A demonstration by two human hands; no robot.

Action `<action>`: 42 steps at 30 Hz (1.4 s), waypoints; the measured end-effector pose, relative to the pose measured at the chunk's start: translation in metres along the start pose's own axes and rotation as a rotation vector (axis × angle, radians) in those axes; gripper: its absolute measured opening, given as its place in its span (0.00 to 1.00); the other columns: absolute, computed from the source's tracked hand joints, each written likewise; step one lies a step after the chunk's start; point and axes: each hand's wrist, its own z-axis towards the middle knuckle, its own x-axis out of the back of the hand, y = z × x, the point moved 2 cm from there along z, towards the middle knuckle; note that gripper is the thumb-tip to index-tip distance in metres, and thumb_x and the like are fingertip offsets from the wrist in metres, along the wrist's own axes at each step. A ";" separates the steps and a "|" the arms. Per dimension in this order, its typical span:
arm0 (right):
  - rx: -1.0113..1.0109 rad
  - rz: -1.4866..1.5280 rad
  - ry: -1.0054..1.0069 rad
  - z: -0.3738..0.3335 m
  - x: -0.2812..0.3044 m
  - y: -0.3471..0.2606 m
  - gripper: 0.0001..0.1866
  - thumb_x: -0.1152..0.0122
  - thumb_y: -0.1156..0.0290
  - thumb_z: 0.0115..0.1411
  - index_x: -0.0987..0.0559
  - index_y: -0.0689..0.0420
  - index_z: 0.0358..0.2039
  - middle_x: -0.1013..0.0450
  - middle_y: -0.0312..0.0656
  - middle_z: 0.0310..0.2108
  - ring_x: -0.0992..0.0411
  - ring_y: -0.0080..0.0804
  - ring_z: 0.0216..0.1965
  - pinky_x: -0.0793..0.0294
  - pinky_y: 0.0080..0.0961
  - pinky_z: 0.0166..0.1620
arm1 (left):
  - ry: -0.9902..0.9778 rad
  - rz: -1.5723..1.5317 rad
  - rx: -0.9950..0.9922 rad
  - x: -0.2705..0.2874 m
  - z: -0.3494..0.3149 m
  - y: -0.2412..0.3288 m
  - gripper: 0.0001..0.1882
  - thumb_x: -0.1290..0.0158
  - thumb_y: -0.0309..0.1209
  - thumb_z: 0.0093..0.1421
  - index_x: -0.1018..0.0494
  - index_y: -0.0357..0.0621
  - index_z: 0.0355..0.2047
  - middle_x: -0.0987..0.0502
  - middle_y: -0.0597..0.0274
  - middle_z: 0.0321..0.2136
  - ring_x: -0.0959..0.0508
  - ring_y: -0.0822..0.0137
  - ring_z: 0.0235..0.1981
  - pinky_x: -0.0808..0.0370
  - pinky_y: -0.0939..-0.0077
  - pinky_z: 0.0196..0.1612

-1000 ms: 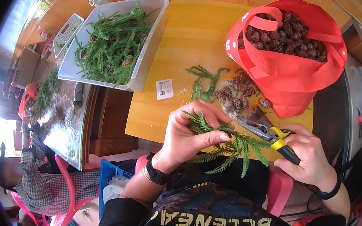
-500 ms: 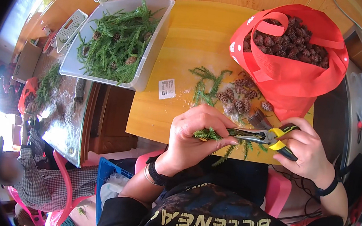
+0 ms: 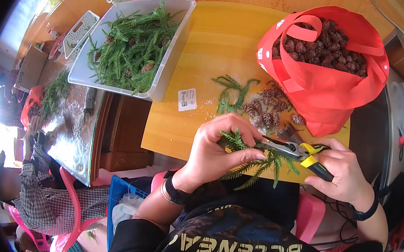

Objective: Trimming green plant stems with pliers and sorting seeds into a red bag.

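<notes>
Pinched between the thumb and fingers of my left hand [image 3: 222, 146] is a green artificial pine sprig [image 3: 254, 171], its needled tips hanging below the hand. My right hand [image 3: 342, 168] is wrapped round the yellow and black handles of a pair of pliers [image 3: 298, 152]. The jaws of the pliers reach to the sprig's stem by my left fingertips; exactly what they grip is too small to tell. Just beyond my hands lie several loose pine cones [image 3: 267, 118] and another green sprig [image 3: 224, 102] on the yellow table [image 3: 212, 41].
A red bag [image 3: 326, 103] full of pine cones stands at the table's right. At the left is a clear plastic bin [image 3: 159, 83] of green sprigs. A white label [image 3: 187, 99] lies between them. To the far left a person in a checked shirt [image 3: 58, 204] sits at another table.
The sprig has turned in my left hand, so more of its needles show and hang lower. The pliers have tilted slightly, still in my right hand.
</notes>
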 end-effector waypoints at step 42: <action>-0.394 -0.242 0.177 -0.066 -0.029 0.077 0.16 0.36 0.77 0.43 0.30 0.60 0.33 0.31 0.51 0.38 0.32 0.52 0.44 0.33 0.37 0.48 | 0.220 -0.011 0.069 0.133 0.035 0.066 0.06 0.46 0.30 0.58 0.29 0.42 0.34 0.23 0.64 0.32 0.23 0.73 0.32 0.29 0.81 0.37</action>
